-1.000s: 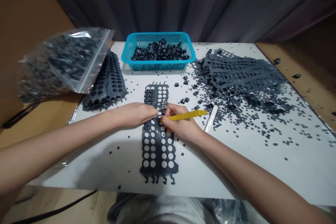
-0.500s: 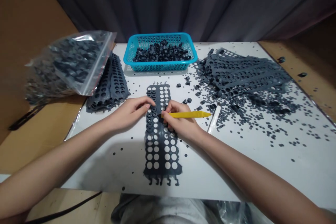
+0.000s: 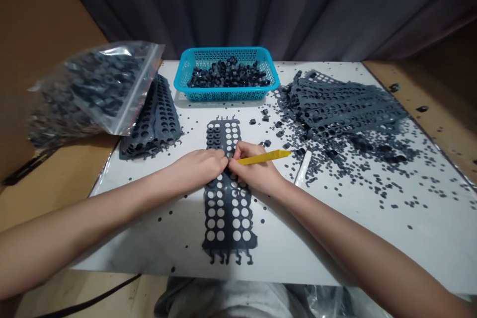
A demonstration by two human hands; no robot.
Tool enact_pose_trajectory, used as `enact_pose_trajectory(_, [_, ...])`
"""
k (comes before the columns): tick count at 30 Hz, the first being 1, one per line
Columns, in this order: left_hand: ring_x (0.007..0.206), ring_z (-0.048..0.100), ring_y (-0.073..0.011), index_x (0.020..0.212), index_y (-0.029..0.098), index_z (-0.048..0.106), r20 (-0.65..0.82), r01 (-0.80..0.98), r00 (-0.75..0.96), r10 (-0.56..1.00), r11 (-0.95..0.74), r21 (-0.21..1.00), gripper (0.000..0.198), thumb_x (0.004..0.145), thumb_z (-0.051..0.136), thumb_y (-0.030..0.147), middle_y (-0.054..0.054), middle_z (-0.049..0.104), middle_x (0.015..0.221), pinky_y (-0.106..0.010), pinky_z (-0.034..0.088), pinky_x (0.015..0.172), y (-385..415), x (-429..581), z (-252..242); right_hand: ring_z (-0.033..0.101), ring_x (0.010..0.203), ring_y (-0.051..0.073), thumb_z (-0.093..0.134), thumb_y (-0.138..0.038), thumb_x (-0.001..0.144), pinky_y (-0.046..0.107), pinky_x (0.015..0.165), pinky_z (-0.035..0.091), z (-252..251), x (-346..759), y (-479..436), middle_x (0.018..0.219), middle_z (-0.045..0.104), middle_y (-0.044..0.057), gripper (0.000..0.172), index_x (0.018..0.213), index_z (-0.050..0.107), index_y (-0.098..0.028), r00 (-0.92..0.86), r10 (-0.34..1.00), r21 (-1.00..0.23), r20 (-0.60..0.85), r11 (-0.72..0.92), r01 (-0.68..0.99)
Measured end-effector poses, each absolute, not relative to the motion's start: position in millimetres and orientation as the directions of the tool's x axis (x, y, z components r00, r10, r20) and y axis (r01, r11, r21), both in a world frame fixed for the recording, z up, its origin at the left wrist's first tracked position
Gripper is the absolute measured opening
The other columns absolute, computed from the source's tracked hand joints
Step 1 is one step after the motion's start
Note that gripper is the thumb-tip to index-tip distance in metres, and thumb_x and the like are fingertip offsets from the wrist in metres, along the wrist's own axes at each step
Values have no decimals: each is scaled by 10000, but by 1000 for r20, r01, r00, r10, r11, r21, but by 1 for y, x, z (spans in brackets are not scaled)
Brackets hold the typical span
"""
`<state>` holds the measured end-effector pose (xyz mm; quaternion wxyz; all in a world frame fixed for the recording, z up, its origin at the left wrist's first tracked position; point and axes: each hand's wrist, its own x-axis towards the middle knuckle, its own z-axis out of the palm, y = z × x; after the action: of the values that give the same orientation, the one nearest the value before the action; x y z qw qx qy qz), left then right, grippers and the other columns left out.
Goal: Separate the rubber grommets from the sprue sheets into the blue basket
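A dark perforated rubber sheet (image 3: 228, 213) lies lengthwise on the white tabletop, with rows of round holes and small rings in its upper left part. My right hand (image 3: 253, 166) grips a yellow pen-like tool (image 3: 264, 157) over the middle of the sheet, its tip end hidden between the hands. My left hand (image 3: 204, 166) is closed over the sheet's left side, its fingertips meeting those of my right hand. Whatever its fingers pinch is too small and hidden to name.
Behind the sheet stands a blue basket (image 3: 227, 92) of small black parts. A plastic bag (image 3: 100, 84) of parts rests on stacked sheets (image 3: 160, 119) at left. More sheets (image 3: 343, 102), scattered bits and a white strip (image 3: 303, 168) lie at right.
My left hand has moved right and its fingers have closed beside my right hand, covering the rings there. The yellow tool's free end has tilted away from me.
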<state>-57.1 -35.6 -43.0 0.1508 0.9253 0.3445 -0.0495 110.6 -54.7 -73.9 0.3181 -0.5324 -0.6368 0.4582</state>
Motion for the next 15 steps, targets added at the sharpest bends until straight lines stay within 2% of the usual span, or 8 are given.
enact_pose_trajectory(3, [682,558,-156,820,153,597,-80,653,705,704,-602,460,182,863,431,215,-41,610,768,-253,420,633,-29,-70,-55,454,445,86,533,-198,712,197,406,321,-75,112,-56,519,511,-23,128,618,446,-188,-236,968,-919,-91,10,394])
enact_pose_trajectory(6, [632,545,-141,821,155,611,-42,674,446,894,-304,673,236,842,479,349,-26,633,740,-249,415,598,-19,-86,-64,468,438,87,534,-215,731,201,401,334,-75,113,-58,524,522,-19,140,631,439,-191,-241,964,-925,-115,-16,379])
enact_pose_trajectory(8, [660,553,-143,809,150,614,-58,604,342,938,-172,779,246,816,518,376,-36,647,769,-249,416,596,-14,-92,-66,484,435,89,532,-234,749,203,401,352,-73,114,-57,534,535,-16,148,646,434,-192,-260,956,-938,-139,-42,345])
enact_pose_trajectory(10, [688,556,-142,802,146,625,-126,526,337,933,-76,847,236,788,565,373,-47,649,792,-246,416,602,-12,-94,-64,500,438,90,528,-261,772,206,402,373,-72,114,-56,563,558,-9,152,673,433,-195,-263,953,-954,-150,-69,293])
enact_pose_trajectory(12, [627,526,-117,795,141,634,-237,443,370,898,54,895,233,769,597,370,-47,638,766,-235,396,559,-11,-93,-63,513,445,91,520,-283,792,209,405,387,-71,115,-54,591,576,-2,154,699,433,-197,-242,960,-966,-138,-76,249])
enact_pose_trajectory(15, [473,382,-49,778,121,630,-393,257,436,810,306,916,245,787,591,362,-41,598,712,-206,299,448,-12,-91,-63,523,445,95,523,-290,801,212,408,395,-72,114,-51,585,577,1,166,701,429,-197,-232,965,-973,-125,-73,220])
